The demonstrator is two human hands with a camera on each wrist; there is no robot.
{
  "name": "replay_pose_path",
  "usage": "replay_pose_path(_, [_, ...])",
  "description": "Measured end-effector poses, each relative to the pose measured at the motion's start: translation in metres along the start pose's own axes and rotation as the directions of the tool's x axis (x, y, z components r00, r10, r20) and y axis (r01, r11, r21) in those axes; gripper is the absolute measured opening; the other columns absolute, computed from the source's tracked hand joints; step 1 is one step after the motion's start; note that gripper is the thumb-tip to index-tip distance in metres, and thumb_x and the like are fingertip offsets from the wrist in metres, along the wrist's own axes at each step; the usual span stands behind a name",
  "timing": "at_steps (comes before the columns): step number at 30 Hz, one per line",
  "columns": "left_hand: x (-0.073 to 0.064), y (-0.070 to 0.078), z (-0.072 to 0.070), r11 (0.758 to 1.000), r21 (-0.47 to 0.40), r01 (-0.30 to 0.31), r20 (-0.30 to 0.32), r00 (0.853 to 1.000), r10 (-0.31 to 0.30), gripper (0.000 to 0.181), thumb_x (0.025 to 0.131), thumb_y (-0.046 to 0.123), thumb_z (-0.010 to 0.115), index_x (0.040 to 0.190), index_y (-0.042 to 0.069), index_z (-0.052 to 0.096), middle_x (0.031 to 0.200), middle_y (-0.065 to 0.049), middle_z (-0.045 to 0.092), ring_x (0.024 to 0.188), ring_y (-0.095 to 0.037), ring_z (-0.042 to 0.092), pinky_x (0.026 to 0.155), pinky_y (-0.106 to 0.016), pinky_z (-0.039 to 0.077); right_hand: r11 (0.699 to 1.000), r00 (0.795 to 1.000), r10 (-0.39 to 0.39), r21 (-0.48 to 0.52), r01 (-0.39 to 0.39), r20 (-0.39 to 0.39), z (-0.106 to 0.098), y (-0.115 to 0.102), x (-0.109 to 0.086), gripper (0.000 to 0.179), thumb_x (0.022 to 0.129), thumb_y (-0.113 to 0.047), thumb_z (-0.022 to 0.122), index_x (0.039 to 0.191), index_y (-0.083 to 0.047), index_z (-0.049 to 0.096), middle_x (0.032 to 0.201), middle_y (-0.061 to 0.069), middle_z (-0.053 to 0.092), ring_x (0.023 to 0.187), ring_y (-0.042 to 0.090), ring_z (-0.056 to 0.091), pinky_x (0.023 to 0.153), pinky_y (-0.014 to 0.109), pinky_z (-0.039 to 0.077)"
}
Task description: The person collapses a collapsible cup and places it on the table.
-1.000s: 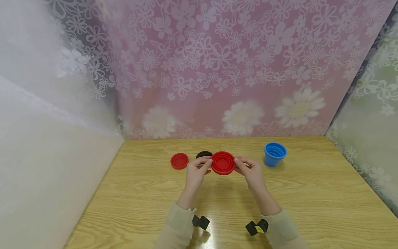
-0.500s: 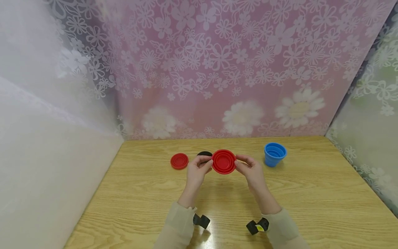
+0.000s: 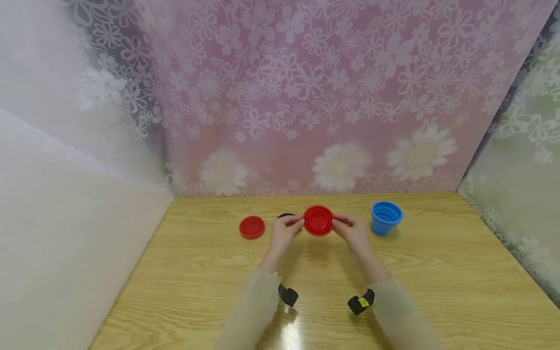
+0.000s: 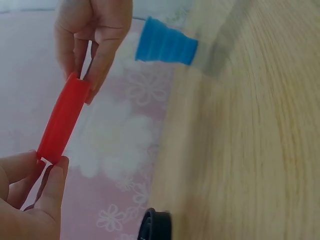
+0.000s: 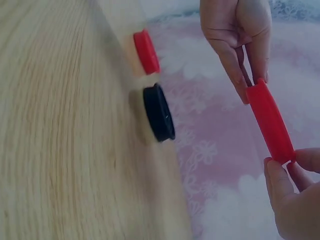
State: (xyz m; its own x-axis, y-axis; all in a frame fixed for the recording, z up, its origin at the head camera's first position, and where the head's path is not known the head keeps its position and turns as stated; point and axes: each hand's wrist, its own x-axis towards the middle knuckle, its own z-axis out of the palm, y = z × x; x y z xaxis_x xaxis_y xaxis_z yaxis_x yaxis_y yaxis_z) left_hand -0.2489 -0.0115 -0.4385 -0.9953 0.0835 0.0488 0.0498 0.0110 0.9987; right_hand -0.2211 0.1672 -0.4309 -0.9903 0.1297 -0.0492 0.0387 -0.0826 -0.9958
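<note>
Between both hands a red collapsible cup (image 3: pixel 318 220), folded nearly flat, is held up above the table. My left hand (image 3: pixel 283 234) pinches its left edge between thumb and fingers, and my right hand (image 3: pixel 353 235) pinches the right edge the same way. Its ringed inside faces the head camera. In the left wrist view the red cup (image 4: pixel 63 120) shows edge-on as a thin band, with fingertips at both ends. A black collapsed cup (image 5: pixel 159 113) sits on the table in the right wrist view; in the head view my left hand mostly hides it.
A second red collapsed cup (image 3: pixel 252 227) lies flat on the wooden table (image 3: pixel 210 291) to the left. At the right stands a blue collapsible cup (image 3: pixel 386 218), extended upright. A pink flowered curtain (image 3: pixel 297 97) hangs along the back edge.
Both hands have moved the held red cup slightly farther away and to the right. The cup has tilted so its inside shows more. The other cups have stayed put.
</note>
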Motion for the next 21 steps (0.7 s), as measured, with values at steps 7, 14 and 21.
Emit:
replay_pose_path(7, [0.026,-0.015,0.013,0.988,0.138,0.065,-0.01,0.998,-0.064,0.017,0.082,0.01,0.063,0.095,0.0,0.067,0.085,-0.009,0.063,0.082,-0.03,0.059,0.07,-0.036,0.051,0.998,0.999,-0.012,-0.067,0.008,-0.048,-0.021,0.062,0.062,0.04,0.083,-0.018,0.062,0.115,0.004,0.054,0.111,0.017,0.052,0.096,0.021,0.056,0.081,0.028,0.046])
replay_pose_path(14, [0.039,-0.029,0.029,0.954,0.277,0.117,-0.042,0.993,-0.11,0.013,0.083,0.004,0.061,0.092,-0.001,0.067,0.09,-0.015,0.063,0.078,-0.026,0.059,0.057,-0.022,0.047,0.95,0.992,0.031,-0.305,-0.068,-0.122,-0.01,0.032,0.054,0.026,0.086,0.001,0.054,0.11,0.01,0.055,0.108,0.026,0.054,0.094,0.028,0.056,0.077,0.029,0.049])
replay_pose_path(21, [0.051,-0.052,0.035,0.967,0.232,0.102,-0.036,0.995,-0.097,0.016,0.074,-0.005,0.064,0.089,-0.003,0.068,0.091,-0.014,0.062,0.085,-0.021,0.056,0.065,-0.028,0.049,0.847,0.992,-0.036,-0.53,-0.035,-0.123,-0.013,0.045,0.065,0.025,0.082,0.003,0.054,0.106,0.008,0.06,0.1,0.023,0.06,0.095,0.032,0.054,0.076,0.035,0.048])
